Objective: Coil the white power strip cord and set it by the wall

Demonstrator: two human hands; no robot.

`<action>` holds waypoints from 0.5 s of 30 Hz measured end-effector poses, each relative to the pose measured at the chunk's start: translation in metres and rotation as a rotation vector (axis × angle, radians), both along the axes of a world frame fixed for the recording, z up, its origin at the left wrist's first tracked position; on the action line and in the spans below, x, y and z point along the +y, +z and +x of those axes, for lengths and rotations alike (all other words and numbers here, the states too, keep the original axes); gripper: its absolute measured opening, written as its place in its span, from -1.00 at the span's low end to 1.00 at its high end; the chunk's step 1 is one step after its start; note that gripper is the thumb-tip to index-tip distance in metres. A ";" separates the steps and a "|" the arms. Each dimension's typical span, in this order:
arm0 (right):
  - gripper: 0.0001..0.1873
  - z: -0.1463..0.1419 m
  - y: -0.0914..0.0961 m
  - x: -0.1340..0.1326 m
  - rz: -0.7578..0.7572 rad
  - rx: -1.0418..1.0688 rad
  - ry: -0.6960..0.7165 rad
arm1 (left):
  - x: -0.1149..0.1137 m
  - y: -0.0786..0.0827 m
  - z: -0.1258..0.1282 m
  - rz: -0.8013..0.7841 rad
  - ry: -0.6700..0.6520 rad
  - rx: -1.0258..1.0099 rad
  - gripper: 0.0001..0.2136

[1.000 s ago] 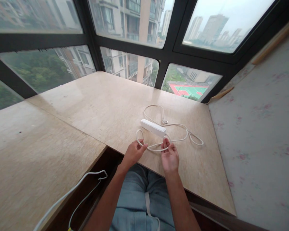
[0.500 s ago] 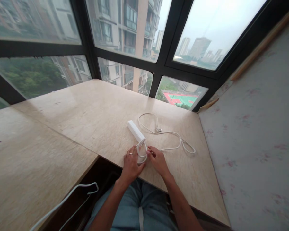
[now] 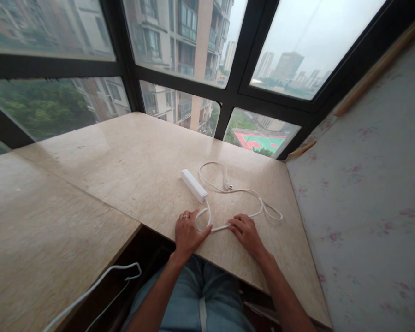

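Observation:
A white power strip (image 3: 194,185) lies slantwise on the stone sill, its white cord (image 3: 257,214) running from its near end. The cord makes a small loop close to the strip, and my left hand (image 3: 188,233), wearing a ring, holds that loop with thumb and fingers. Farther along, my right hand (image 3: 248,236) grips the same cord with its fingertips, a straight stretch showing between the two hands. Beyond them the cord curves right in a long loop and back to the plug (image 3: 228,185), which rests loose on the stone.
The stone sill (image 3: 124,166) ends at a cut-out near my lap. Another white cable (image 3: 100,279) hangs over this opening at lower left. Dark window frames (image 3: 180,83) close off the back, and a flowered wall (image 3: 366,207) stands on the right.
My right hand has moved right along the cord, away from my left hand. The small loop has opened near the strip. The strip has shifted slightly up and left.

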State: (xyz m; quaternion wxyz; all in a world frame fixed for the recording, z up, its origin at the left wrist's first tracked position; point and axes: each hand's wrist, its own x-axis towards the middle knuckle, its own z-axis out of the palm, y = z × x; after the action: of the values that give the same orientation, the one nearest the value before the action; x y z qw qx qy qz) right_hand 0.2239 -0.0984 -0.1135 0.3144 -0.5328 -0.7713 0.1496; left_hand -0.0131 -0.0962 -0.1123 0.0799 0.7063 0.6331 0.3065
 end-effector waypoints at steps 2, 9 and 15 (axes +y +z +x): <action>-0.85 0.002 0.001 -0.002 0.002 0.033 0.030 | 0.002 0.004 -0.001 -0.035 -0.026 -0.018 -0.55; -0.75 0.009 0.006 -0.005 -0.084 0.298 -0.021 | 0.013 0.021 -0.014 -0.363 -0.011 -0.453 -0.57; -0.68 0.017 0.004 -0.005 -0.107 0.534 -0.103 | 0.020 0.026 -0.023 -0.529 -0.005 -0.908 -0.56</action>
State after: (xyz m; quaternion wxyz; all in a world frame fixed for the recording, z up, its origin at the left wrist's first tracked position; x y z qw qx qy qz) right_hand 0.2407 -0.1037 -0.1090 0.4853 -0.5288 -0.6240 0.3089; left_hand -0.0365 -0.0767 -0.0867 0.5225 0.4594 0.5887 0.4115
